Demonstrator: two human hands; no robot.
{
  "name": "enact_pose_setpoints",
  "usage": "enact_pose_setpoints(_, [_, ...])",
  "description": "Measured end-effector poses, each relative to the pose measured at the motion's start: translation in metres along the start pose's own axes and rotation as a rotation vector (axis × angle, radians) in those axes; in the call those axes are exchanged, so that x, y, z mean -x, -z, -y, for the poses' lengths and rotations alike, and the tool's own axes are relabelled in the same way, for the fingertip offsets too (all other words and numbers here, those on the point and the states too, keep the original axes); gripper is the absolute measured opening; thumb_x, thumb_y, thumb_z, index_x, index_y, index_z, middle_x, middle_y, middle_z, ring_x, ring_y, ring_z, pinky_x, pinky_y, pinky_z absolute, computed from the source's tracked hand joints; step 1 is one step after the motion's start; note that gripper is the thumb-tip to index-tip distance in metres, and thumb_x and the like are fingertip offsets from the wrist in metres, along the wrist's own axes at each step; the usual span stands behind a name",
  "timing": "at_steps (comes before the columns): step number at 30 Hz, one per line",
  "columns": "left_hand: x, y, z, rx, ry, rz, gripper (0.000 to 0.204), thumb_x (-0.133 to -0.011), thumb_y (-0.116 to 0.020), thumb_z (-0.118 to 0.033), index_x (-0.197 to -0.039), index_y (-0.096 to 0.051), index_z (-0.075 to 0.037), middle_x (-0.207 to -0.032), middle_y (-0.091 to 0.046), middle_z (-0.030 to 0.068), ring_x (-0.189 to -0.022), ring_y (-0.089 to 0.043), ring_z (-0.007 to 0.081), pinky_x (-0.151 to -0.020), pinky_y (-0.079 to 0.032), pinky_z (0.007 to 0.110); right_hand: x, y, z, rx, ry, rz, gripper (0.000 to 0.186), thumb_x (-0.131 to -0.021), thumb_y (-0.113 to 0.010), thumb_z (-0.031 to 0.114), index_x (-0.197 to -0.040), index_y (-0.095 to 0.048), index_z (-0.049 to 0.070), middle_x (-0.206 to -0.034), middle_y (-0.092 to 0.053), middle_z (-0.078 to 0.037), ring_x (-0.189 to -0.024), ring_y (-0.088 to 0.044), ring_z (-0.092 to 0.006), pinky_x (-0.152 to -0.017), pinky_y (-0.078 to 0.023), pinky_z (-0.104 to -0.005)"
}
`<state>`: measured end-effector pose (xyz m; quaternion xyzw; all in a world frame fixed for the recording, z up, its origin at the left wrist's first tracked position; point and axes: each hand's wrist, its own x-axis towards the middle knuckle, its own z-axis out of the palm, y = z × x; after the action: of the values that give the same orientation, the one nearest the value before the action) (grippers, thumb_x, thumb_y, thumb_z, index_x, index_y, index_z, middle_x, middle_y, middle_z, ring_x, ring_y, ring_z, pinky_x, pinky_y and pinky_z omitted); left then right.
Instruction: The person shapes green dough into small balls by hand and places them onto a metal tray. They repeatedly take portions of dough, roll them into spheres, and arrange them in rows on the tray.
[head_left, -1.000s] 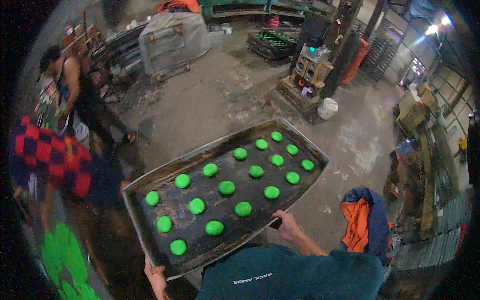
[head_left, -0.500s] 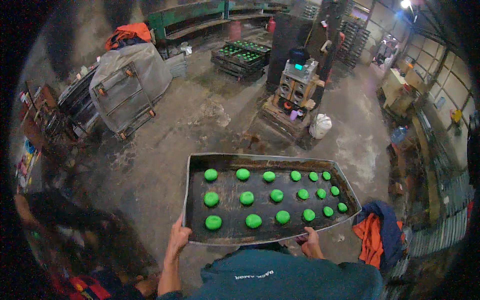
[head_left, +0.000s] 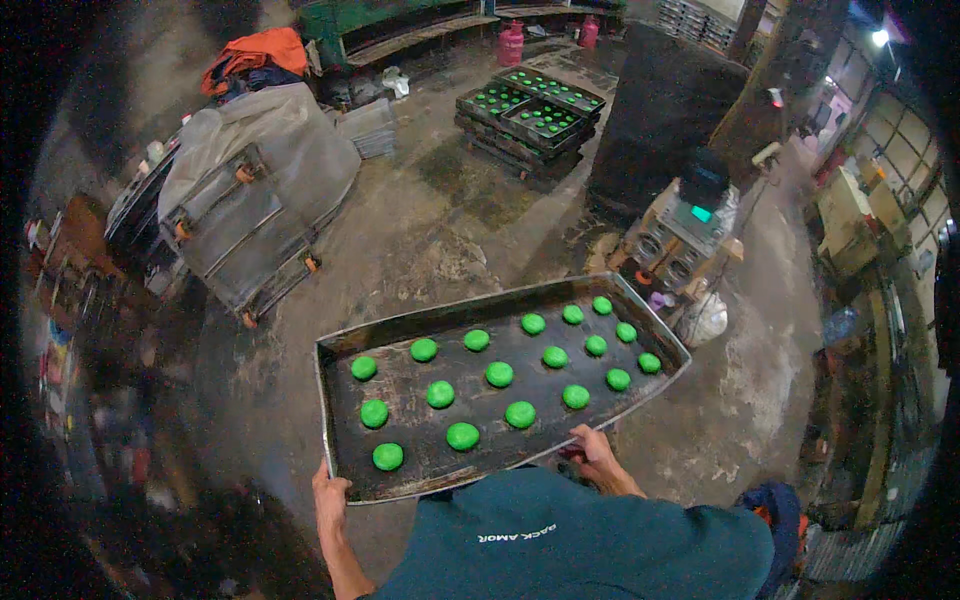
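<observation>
Between my hands I hold a large dark metal baking tray [head_left: 400, 480] in front of my body, its far right corner higher in the view. Rows of round green dough balls [head_left: 499, 374] lie spaced apart on its worn bottom. My left hand [head_left: 331, 500] is closed on the near left corner, thumb over the rim. Along the near edge, right of the middle, my right hand [head_left: 594, 455] grips the rim, its fingers partly hidden underneath.
Ahead on the floor stands a stack of similar trays [head_left: 520, 140] with green balls. A machine [head_left: 685, 225] and a white sack [head_left: 704, 318] are at right. At left is a plastic-covered pile [head_left: 265, 160] with a wheeled frame [head_left: 240, 235]. Red gas cylinders [head_left: 511, 43] stand behind.
The view has swung left, so the machine and the tray stack appear farther right, and the stack looks nearer. The held tray now slants upward to the right, still in both hands.
</observation>
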<state>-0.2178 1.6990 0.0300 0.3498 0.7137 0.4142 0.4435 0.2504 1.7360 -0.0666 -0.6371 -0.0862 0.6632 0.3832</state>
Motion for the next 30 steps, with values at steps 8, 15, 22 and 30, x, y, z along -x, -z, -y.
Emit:
enact_pose_setpoints(8, [-0.261,-0.026,-0.095,0.062,0.014,-0.014,0.058,-0.063,-0.044,0.001,-0.121,-0.053,0.004,-0.095,-0.061,0.0063,-0.082,-0.055,0.0165,-0.077,-0.044,0.026,-0.162,-0.168,0.156,-0.045,0.102,-0.031,0.025,-0.076,-0.061,0.025,-0.084,-0.057,0.001,-0.075,-0.055,-0.008,-0.060,-0.052,-0.0172,-0.047,-0.042,-0.0319])
enact_pose_setpoints(15, [-0.482,-0.094,-0.200,-0.027,-0.120,0.195,0.061,-0.064,-0.046,0.001,-0.125,-0.052,0.001,-0.094,-0.061,0.0046,-0.077,-0.055,0.0145,-0.072,-0.045,0.026,-0.229,-0.242,0.306,-0.352,0.088,-0.239,0.014,-0.077,-0.056,0.016,-0.077,-0.047,0.004,-0.059,-0.043,-0.006,-0.041,-0.040,-0.0152,-0.037,-0.037,-0.0286])
enact_pose_setpoints(22, [-0.710,-0.249,-0.290,-0.195,-0.194,0.351,0.065,-0.063,-0.046,0.000,-0.128,-0.051,-0.001,-0.093,-0.061,0.0052,-0.077,-0.054,0.0148,-0.071,-0.045,0.025,-0.449,-0.224,0.408,-0.322,0.071,-0.204,0.026,-0.074,-0.055,0.019,-0.090,-0.054,-0.001,-0.075,-0.057,-0.013,-0.056,-0.057,-0.0246,-0.045,-0.044,-0.0357])
enact_pose_setpoints(30, [-0.940,-0.336,-0.390,-0.115,-0.044,0.463,0.056,-0.073,-0.050,0.003,-0.128,-0.050,-0.004,-0.100,-0.063,0.0070,-0.085,-0.060,0.0174,-0.077,-0.048,0.028,-0.564,-0.315,0.597,-0.442,0.079,-0.345,0.021,-0.077,-0.054,0.018,-0.085,-0.053,-0.002,-0.063,-0.053,-0.012,-0.047,-0.052,-0.0232,-0.041,-0.044,-0.0338])
